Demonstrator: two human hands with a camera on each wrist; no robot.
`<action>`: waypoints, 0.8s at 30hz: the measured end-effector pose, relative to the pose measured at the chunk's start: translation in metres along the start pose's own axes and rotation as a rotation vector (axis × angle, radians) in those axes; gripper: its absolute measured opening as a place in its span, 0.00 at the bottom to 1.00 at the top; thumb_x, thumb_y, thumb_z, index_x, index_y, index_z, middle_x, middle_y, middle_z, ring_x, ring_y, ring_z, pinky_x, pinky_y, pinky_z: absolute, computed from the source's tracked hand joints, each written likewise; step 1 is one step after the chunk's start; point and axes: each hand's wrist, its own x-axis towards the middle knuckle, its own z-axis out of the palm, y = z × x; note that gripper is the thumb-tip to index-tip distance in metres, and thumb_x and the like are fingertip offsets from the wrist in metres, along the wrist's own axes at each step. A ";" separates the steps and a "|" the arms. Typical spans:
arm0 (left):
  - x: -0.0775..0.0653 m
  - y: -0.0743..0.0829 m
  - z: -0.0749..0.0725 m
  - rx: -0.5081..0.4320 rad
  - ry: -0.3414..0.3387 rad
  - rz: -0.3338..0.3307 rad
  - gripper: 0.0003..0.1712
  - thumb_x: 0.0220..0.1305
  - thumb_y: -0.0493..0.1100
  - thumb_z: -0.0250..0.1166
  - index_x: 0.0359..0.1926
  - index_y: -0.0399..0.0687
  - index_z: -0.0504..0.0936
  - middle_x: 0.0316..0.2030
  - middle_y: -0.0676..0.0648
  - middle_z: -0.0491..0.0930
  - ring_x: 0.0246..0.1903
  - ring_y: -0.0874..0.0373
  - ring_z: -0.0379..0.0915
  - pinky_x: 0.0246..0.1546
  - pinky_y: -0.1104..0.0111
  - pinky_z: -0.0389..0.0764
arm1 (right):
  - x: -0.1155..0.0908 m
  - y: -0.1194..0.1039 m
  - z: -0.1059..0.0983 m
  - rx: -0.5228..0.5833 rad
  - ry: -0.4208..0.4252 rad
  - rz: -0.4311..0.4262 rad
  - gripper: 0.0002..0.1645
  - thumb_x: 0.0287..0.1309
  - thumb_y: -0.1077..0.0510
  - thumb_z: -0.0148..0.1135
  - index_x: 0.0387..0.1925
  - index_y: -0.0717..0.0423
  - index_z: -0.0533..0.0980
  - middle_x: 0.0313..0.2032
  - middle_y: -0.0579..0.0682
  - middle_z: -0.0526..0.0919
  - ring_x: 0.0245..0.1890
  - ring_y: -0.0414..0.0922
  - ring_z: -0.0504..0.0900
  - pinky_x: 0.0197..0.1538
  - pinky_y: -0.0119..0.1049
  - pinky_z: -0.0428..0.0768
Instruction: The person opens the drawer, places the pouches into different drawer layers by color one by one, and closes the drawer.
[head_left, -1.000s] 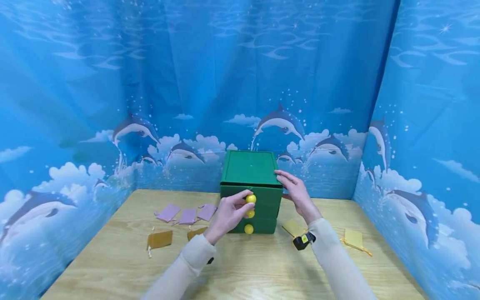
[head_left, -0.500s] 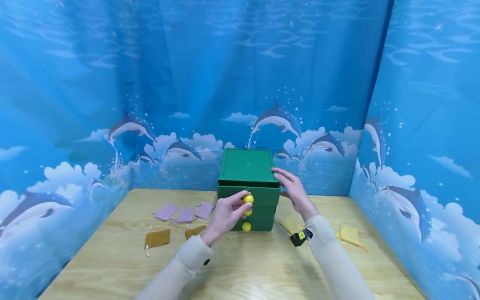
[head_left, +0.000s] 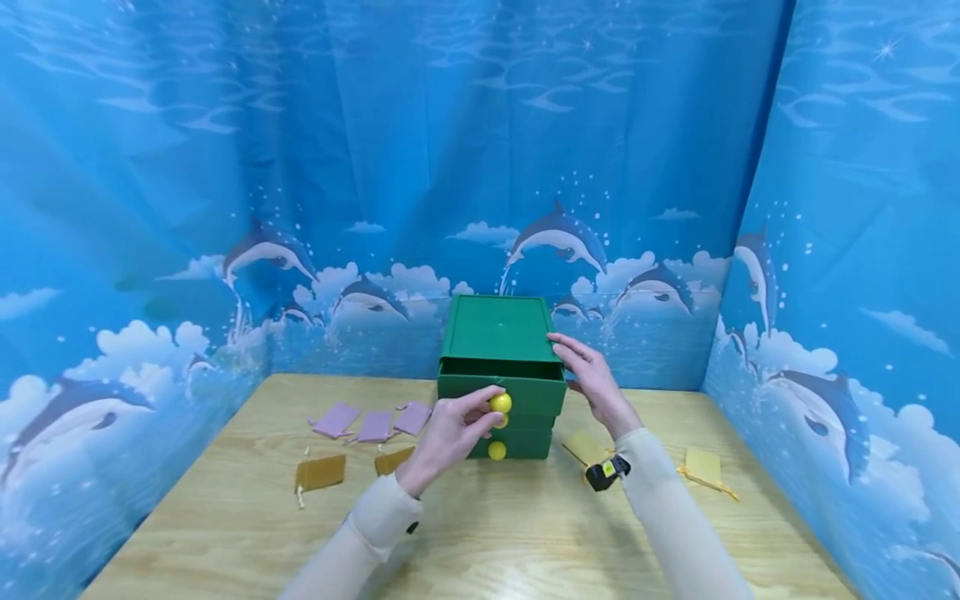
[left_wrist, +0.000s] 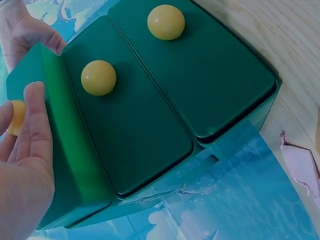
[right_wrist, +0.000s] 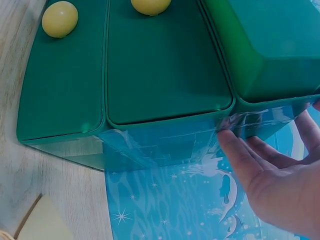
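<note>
A small green drawer cabinet (head_left: 498, 325) stands at the back middle of the table. Its top drawer (head_left: 540, 395) sticks out, with a dark gap behind the front panel. My left hand (head_left: 450, 429) pinches the round yellow knob (head_left: 500, 403) of that drawer. Two lower drawers, seen in the left wrist view, are flush and carry yellow knobs of their own, the middle knob (left_wrist: 98, 78) and the bottom knob (left_wrist: 166, 22). My right hand (head_left: 597, 390) rests against the cabinet's right side near the top, its fingers extended along the clear side wall (right_wrist: 170, 145).
Left of the cabinet lie several purple drawstring pouches (head_left: 335, 420), with brown pouches (head_left: 321, 472) in front. Yellow pouches (head_left: 702, 467) lie to the right, one beside my right wrist. A blue dolphin-print curtain (head_left: 375, 208) encloses the table (head_left: 517, 533).
The top drawer has slid out toward me, widening the gap behind its front, as my left hand draws its knob. My right hand stays on the cabinet's side.
</note>
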 end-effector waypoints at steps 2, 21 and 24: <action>-0.002 0.001 -0.001 0.022 -0.008 0.001 0.21 0.64 0.37 0.66 0.58 0.52 0.80 0.37 0.45 0.87 0.31 0.63 0.85 0.30 0.70 0.85 | -0.001 0.001 0.000 0.003 -0.002 0.000 0.31 0.74 0.46 0.48 0.73 0.48 0.62 0.76 0.52 0.54 0.75 0.57 0.55 0.70 0.61 0.62; -0.013 0.013 -0.004 0.039 -0.018 0.030 0.19 0.64 0.40 0.67 0.57 0.50 0.81 0.37 0.47 0.88 0.33 0.53 0.87 0.36 0.75 0.84 | 0.001 0.000 0.000 0.025 0.003 0.013 0.30 0.74 0.46 0.49 0.73 0.47 0.62 0.76 0.51 0.55 0.74 0.58 0.57 0.70 0.59 0.64; -0.015 0.016 -0.004 0.035 -0.024 0.013 0.19 0.64 0.41 0.67 0.57 0.50 0.81 0.37 0.47 0.88 0.33 0.55 0.87 0.36 0.75 0.84 | 0.001 0.000 0.000 0.017 0.004 0.010 0.30 0.74 0.46 0.48 0.73 0.47 0.62 0.76 0.52 0.54 0.74 0.58 0.57 0.70 0.59 0.64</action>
